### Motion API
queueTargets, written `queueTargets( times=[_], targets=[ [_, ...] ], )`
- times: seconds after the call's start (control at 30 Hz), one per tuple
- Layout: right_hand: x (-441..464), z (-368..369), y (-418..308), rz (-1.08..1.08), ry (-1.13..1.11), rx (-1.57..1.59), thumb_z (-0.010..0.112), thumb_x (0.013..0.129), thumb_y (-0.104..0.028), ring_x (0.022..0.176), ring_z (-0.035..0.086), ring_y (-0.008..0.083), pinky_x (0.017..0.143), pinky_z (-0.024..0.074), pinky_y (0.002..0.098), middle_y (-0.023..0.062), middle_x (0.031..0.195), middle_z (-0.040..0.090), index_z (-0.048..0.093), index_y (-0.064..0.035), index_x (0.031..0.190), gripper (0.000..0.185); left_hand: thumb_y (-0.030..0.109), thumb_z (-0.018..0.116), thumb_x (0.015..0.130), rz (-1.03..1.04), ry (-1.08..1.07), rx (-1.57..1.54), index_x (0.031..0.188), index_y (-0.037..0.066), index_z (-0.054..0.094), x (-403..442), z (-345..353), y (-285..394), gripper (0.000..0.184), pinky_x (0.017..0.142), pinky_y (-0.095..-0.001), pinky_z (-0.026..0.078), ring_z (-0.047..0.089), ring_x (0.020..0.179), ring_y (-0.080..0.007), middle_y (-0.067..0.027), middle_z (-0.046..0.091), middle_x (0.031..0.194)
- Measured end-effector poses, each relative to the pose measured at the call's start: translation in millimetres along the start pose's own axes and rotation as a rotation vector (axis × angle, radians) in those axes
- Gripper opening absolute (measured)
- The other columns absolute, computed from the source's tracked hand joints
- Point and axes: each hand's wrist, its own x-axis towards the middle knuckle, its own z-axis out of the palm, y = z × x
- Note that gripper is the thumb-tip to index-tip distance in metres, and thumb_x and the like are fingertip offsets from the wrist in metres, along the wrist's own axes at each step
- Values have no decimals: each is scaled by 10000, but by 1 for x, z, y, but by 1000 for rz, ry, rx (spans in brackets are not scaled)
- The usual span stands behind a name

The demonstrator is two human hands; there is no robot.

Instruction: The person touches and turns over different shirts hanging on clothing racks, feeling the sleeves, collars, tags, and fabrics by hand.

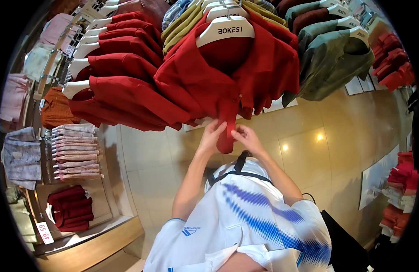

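A red collared shirt (196, 68) hangs at the front of a rack on a white hanger (226, 31) marked BOKESI. Its front faces me, and small buttons show below the open collar. Under the collar a narrow red end of cloth (226, 143) hangs down; whether it is a cuff or the front edge, I cannot tell. My left hand (212, 137) pinches this end from the left, thumb on the cloth. From the right, my right hand (247, 138) grips its edge between thumb and fingers.
More red shirts (123, 95) hang close on the left, and green shirts (336, 68) on the right. A wall shelf (91, 245) with folded clothes (77, 152) runs along the left. Pink and orange piles (402, 181) stand at the right. Tiled floor (304, 149) lies below.
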Motion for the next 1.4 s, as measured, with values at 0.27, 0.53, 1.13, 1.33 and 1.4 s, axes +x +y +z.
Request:
queueTargets(
  times=[0.27,0.53,1.13,1.33,1.4],
  targets=[
    [22,-7,5,70,56,-29,634,870,-207,744,576,71,640,479,224,-2,856,611,579,-44,913,176,231,606,890,99,-27,131,1061,-37,549,4,-7,-5,324,749,-233,423,514,867,-80,-30,588,950],
    [21,7,6,193,-5,674,596,894,-157,839,578,84,791,439,224,-5,898,630,589,-90,936,80,179,601,897,189,86,169,796,54,550,4,-5,-7,169,598,-206,349,430,687,-22,49,525,740],
    [1,-9,19,159,-205,93,642,859,-159,798,566,89,757,455,241,-19,839,581,564,-53,904,139,145,589,898,143,132,-199,836,69,490,13,8,29,139,596,-225,406,495,697,-49,22,524,784],
    [-5,-3,-2,99,-101,271,604,887,-149,846,566,70,770,449,219,-12,917,608,590,-47,987,144,221,547,930,79,-89,233,952,25,556,3,0,20,197,675,-241,442,540,714,-92,-8,566,797],
    [-6,-5,-6,129,-97,306,587,896,-138,850,567,57,767,442,203,-13,921,613,589,-54,990,126,166,554,921,79,-172,262,942,35,557,-12,-1,9,133,704,-234,427,522,777,-70,5,563,859]
  ],
)
